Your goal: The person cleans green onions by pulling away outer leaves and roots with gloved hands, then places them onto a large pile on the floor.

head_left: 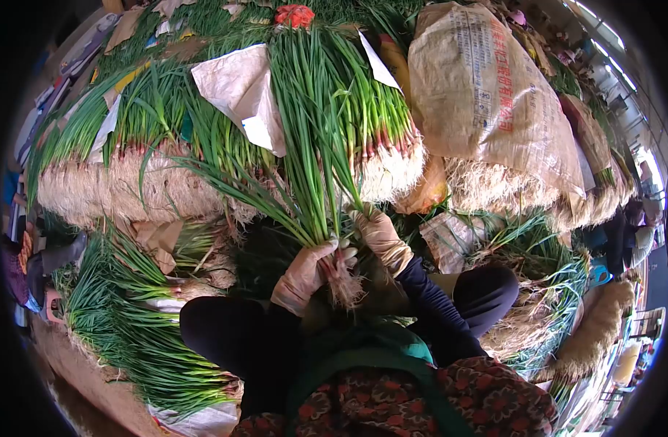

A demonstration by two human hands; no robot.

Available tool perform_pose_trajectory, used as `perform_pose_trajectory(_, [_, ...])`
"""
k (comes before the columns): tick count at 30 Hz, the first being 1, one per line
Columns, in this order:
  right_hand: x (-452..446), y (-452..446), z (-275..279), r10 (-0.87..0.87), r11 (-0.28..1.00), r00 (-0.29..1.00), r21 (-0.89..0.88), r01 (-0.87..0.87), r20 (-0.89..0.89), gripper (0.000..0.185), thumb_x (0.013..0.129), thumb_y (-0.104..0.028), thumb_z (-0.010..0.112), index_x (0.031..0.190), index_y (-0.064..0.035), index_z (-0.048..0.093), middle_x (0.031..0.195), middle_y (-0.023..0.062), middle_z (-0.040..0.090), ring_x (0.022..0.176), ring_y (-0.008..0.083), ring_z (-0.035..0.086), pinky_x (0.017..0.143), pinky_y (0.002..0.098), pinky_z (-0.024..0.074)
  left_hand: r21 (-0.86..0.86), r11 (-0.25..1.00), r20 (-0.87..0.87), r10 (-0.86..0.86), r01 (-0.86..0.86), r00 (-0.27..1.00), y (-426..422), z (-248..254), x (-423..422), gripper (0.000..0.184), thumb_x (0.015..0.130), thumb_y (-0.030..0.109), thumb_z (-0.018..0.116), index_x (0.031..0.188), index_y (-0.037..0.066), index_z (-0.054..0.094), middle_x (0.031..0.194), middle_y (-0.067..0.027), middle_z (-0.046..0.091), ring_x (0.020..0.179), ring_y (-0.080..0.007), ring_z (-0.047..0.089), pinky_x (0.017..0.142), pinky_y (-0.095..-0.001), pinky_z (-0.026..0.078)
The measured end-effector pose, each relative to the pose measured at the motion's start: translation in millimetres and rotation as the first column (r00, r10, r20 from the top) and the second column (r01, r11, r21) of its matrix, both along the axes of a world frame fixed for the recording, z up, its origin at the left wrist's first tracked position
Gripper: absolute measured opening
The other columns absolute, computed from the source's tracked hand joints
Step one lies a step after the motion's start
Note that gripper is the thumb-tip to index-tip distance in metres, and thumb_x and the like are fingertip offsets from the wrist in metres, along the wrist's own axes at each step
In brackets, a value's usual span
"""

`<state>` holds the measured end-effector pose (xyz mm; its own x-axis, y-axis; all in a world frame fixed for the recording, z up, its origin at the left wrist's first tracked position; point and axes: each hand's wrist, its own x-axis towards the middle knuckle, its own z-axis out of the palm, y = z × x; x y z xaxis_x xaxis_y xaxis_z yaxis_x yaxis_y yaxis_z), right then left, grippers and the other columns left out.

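My left hand (305, 275), in a pale glove, is closed around the lower stems of a bunch of green garlic (312, 175). Its long leaves reach up and away from me, and its pinkish bases and stringy roots (343, 282) hang below my fingers. To the right and slightly higher, my right hand (381, 237), also gloved, has its fingers pinched at the lower end of a single green garlic stalk (351, 178). Part of the right fingertips is hard to make out. Behind both hands stands a stacked row of green garlic (381, 120), roots facing me.
A printed woven sack (487, 87) covers the stack at right. A pale sack piece (239, 87) lies on the leaves at left centre. More green garlic lies in piles at left (152, 335) and right (538, 306). My knees flank the hands. A person sits at far left.
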<state>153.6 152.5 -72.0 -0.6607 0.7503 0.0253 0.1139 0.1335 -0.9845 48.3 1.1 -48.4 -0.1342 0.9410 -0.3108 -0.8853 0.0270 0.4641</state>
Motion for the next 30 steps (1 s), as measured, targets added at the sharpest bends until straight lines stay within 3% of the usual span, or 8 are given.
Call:
perform_pose_trajectory(2, [7,5,-11,-0.244,0.821,0.928,0.569,0.043,0.282,0.029,0.089,-0.020,0.052,0.113,-0.0050,0.055,0.063,0.0170,0.061,0.051,0.0297,0.059,0.047,0.0435,0.0468,0.006,0.999,-0.025,-0.033,0.034,0.999,1,9,6,0.010,0.086,0.006,0.052,0.095,0.003,0.052,0.089,-0.0087,0.057,0.070,-0.0169,0.056,0.072,-0.0360,0.051])
perform_pose_trajectory(5, [7,37,10,-0.461,0.812,0.643,0.584,0.027,0.611,0.036,0.089,-0.025,0.052,0.122,-0.0087,0.050,0.074,0.0222,0.062,0.071,0.0356,0.062,0.059,0.0404,0.0464,-0.032,0.997,-0.097,-0.077,0.074,0.992,-5,17,11,0.010,0.087,0.007,0.052,0.096,0.004,0.052,0.089,-0.0092,0.057,0.069,-0.0165,0.056,0.072,-0.0369,0.051])
perform_pose_trajectory(12, [66,58,40,-0.131,0.991,0.978,0.012,0.134,-0.160,0.030,0.089,-0.024,0.059,0.112,-0.0040,0.058,0.084,-0.0024,0.058,0.071,0.0096,0.050,0.062,0.0231,0.0415,0.021,1.000,0.081,0.001,-0.002,0.997,-8,-9,-1,0.014,0.090,0.016,0.053,0.102,0.009,0.054,0.085,-0.0046,0.060,0.064,-0.0117,0.054,0.067,-0.0350,0.052])
perform_pose_trajectory(22, [447,118,158,-0.849,0.268,0.348,0.243,0.932,-0.398,0.023,0.093,-0.021,0.049,0.107,-0.0050,0.057,0.074,0.0004,0.060,0.057,0.0049,0.043,0.050,0.0175,0.0340,-0.066,0.989,0.116,0.136,-0.129,0.984,3,18,17,0.018,0.090,0.021,0.051,0.101,0.006,0.054,0.097,-0.0101,0.060,0.074,-0.0163,0.056,0.070,-0.0358,0.049])
perform_pose_trajectory(26, [549,108,116,-0.998,0.024,-0.064,0.999,-0.024,0.023,0.056,0.083,-0.031,0.062,0.130,-0.0076,0.042,0.112,0.0213,0.058,0.101,0.0334,0.056,0.084,0.0405,0.0443,0.102,0.993,0.117,0.051,-0.063,0.992,4,3,14,0.015,0.090,0.020,0.052,0.098,0.007,0.053,0.089,-0.0061,0.056,0.071,-0.0143,0.054,0.066,-0.0327,0.046])
perform_pose_trajectory(28, [452,74,151,-0.998,0.039,0.053,0.998,-0.046,0.041,0.061,0.082,-0.029,0.061,0.133,-0.0050,0.037,0.119,0.0206,0.055,0.109,0.0347,0.053,0.090,0.0417,0.0413,0.017,0.994,0.103,0.104,-0.106,0.989,5,5,16,0.014,0.090,0.019,0.053,0.097,0.008,0.053,0.086,-0.0045,0.054,0.070,-0.0136,0.053,0.066,-0.0322,0.046])
perform_pose_trajectory(29, [369,55,181,-0.925,0.381,0.143,0.853,0.357,0.353,0.053,0.085,-0.020,0.057,0.132,-0.0043,0.039,0.121,0.0162,0.055,0.109,0.0303,0.054,0.087,0.0399,0.0434,-0.035,0.992,0.091,0.121,-0.118,0.989,2,6,17,0.013,0.090,0.019,0.054,0.097,0.008,0.053,0.084,-0.0038,0.053,0.070,-0.0133,0.053,0.065,-0.0319,0.046])
perform_pose_trajectory(30, [380,90,128,-0.787,0.480,0.560,0.827,0.293,0.259,0.034,0.087,-0.019,0.056,0.119,-0.0063,0.054,0.106,0.0136,0.062,0.089,0.0221,0.060,0.081,0.0345,0.0471,0.009,0.994,0.100,0.106,-0.107,0.989,3,-1,16,0.012,0.090,0.017,0.055,0.098,0.008,0.053,0.085,-0.0042,0.056,0.068,-0.0134,0.053,0.065,-0.0320,0.046])
